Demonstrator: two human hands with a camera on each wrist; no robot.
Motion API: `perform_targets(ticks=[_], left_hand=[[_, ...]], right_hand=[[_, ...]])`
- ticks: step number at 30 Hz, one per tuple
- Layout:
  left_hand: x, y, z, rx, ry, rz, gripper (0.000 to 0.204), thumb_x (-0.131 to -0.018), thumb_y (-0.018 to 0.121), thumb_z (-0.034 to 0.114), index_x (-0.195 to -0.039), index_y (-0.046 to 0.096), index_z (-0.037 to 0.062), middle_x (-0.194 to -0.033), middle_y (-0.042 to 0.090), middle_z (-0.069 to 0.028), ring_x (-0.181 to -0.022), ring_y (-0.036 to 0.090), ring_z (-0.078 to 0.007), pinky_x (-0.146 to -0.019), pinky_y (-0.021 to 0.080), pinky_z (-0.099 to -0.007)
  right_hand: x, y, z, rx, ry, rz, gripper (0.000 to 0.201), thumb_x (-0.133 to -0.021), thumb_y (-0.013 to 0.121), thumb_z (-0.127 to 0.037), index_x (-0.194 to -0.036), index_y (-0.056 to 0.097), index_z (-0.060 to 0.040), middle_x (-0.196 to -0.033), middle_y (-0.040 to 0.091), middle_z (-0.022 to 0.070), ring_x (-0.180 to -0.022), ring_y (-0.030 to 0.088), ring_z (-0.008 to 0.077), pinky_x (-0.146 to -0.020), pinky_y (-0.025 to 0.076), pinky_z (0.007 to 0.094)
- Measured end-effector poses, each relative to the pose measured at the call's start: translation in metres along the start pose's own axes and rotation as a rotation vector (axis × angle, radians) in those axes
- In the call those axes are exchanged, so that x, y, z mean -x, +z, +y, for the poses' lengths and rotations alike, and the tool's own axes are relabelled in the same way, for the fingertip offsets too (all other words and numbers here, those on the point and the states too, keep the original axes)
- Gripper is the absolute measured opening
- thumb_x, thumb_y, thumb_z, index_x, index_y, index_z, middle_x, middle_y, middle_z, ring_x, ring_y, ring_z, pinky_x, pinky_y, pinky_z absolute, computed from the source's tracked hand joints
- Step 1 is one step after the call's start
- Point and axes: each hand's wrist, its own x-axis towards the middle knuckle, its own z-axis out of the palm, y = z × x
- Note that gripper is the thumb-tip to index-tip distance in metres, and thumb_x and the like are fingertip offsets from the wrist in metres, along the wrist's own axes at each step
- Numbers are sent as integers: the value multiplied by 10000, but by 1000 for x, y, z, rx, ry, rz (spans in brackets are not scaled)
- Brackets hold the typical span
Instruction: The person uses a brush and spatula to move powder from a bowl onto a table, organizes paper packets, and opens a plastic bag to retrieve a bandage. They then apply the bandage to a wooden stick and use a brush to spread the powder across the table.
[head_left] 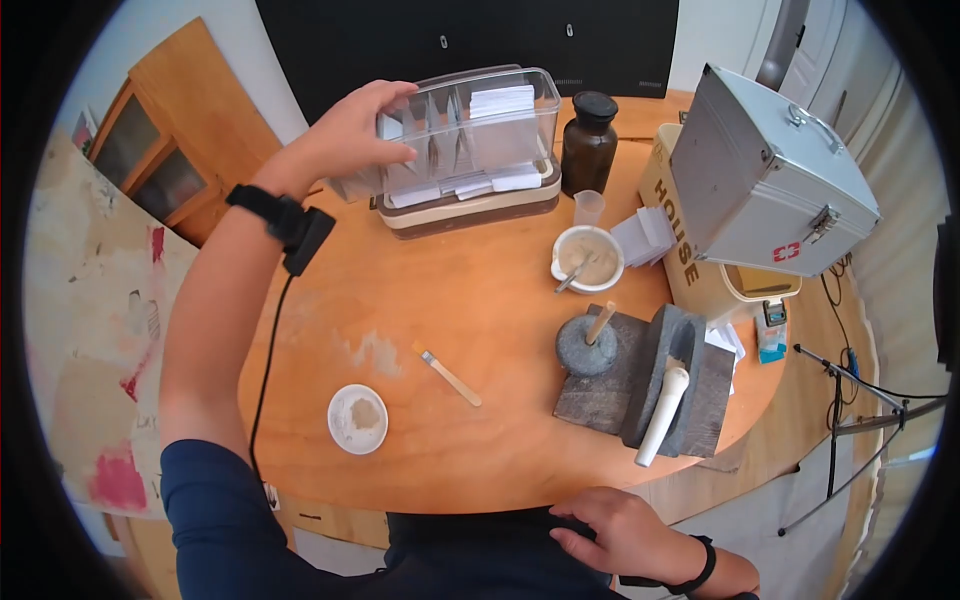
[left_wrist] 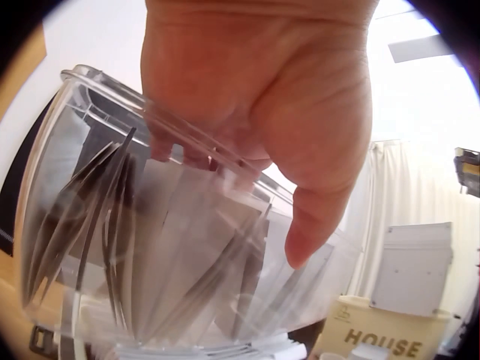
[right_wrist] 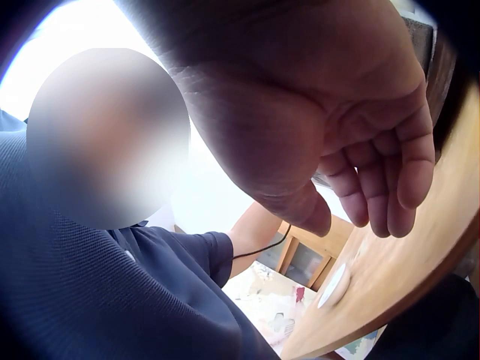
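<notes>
At the back of the table, my left hand (head_left: 352, 140) grips one end of a clear plastic bin (head_left: 546, 105) by its rim. In the left wrist view the thumb (left_wrist: 306, 225) lies outside the wall, while the other fingers reach over the rim and are partly hidden. Several upright white packets (head_left: 502, 105) and thin dividers (left_wrist: 112, 217) stand inside the bin. It is tilted over a cream-and-brown base (head_left: 470, 218), where more white papers (head_left: 515, 178) show. My right hand (head_left: 625, 535), loosely curled and holding nothing, hangs by the table's front edge.
A dark bottle (head_left: 590, 150), a small plastic cup (head_left: 589, 207) and a white mortar (head_left: 557, 262) stand right of the bin. Stone grinding tools (head_left: 650, 375) and a silver case (head_left: 740, 190) are farther right. A brush (head_left: 450, 378) and a white dish (head_left: 345, 440) lie nearer me.
</notes>
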Motion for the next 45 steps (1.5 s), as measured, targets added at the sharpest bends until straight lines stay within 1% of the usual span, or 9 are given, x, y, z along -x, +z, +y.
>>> perform_targets(ticks=[6, 10, 13, 15, 18, 28, 30, 36, 45], left_hand=[[77, -6, 16, 4, -97, -55, 708, -668, 765, 214, -1283, 491, -5, -1148, 524, -135, -1122, 505, -264, -936, 431, -339], [109, 2, 20, 13, -34, -27, 710, -667, 766, 240, -1274, 496, -11, -1153, 529, -152, -1092, 526, -279, -930, 438, -351], [119, 10, 13, 45, 11, -29, 720, -666, 765, 232, -1286, 489, -9, -1145, 534, -153, -1081, 520, -269, -936, 431, -347], [123, 16, 10, 60, 39, -29, 726, -665, 764, 216, -1299, 482, -2, -1130, 532, -145, -1072, 508, -254, -939, 422, -339], [121, 27, 9, 71, 12, -3, 736, -658, 770, 232, -1288, 486, -23, -1166, 547, -174, -1102, 531, -285, -937, 440, -362], [92, 75, -13, -49, 69, -34, 748, -668, 775, 272, -1294, 489, -20, -1229, 543, -216, -1169, 495, -334, -993, 405, -393], [87, 83, -15, -33, 75, -45, 750, -672, 777, 280, -1299, 487, -14, -1231, 541, -213, -1179, 485, -333, -1002, 395, -393], [79, 104, -22, 35, 82, -72, 742, -687, 776, 259, -1316, 478, 1, -1295, 505, -191, -1210, 458, -337, -1028, 375, -387], [73, 121, -45, -24, 248, 38, 748, -690, 780, 246, -1322, 470, -8, -1317, 490, -202, -1262, 421, -346, -1071, 342, -396]], right_hand=[[-30, 24, 6, 16, -123, 78, 120, -800, 638, -120, -868, 619, -23, -769, 606, 137, -693, 611, 320, -614, 508, 391], [-82, 48, 7, 350, -191, 269, 48, -756, 581, -15, -759, 540, 9, -719, 547, 173, -679, 591, 341, -610, 502, 411], [-121, 58, 2, 490, -163, 320, 52, -757, 578, -14, -782, 547, 19, -756, 561, 189, -719, 604, 339, -625, 512, 409], [-145, 68, 6, 592, -51, 360, 74, -755, 580, -19, -816, 561, 18, -800, 575, 177, -764, 617, 321, -653, 529, 393], [-165, 81, 19, 684, -3, 361, 78, -756, 573, -18, -827, 581, 13, -826, 583, 163, -798, 626, 304, -677, 541, 373], [-169, 88, 23, 706, 68, 395, 78, -767, 560, -56, -812, 593, -1, -848, 604, 159, -814, 632, 294, -699, 538, 365], [-169, 90, 28, 649, 45, 518, 92, -786, 594, -126, -780, 575, -37, -783, 603, 137, -736, 627, 316, -627, 528, 415], [-149, 78, 12, 626, 94, 470, 71, -778, 549, -50, -784, 480, -30, -746, 607, 158, -647, 631, 330, -563, 525, 414], [-135, 81, 13, 550, -46, 498, 55, -791, 549, -19, -832, 513, -27, -717, 590, 177, -651, 617, 366, -569, 503, 447]])
